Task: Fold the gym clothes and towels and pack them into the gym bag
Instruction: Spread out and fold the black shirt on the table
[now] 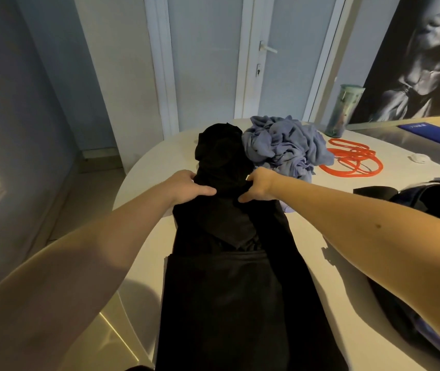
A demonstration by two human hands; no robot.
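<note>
A long black garment (229, 290) lies stretched along the white table (328, 263), running from the near edge toward the far side. My left hand (186, 187) grips its left edge near the far end, thumb on top of the cloth. My right hand (260, 184) grips the right edge opposite, thumb also on top. Beyond my hands the black cloth is bunched into a heap (220, 148). A crumpled lilac-blue towel or garment (285, 147) lies to the right of that heap. The dark gym bag (433, 202) sits at the right, partly hidden by my right forearm.
An orange skipping rope (352, 159) is coiled behind the towel. A tall green tumbler (343, 111) stands at the table's far side. A small white object (418, 158) and a blue mat (435, 135) lie at the far right. The table's rounded left edge drops to the floor.
</note>
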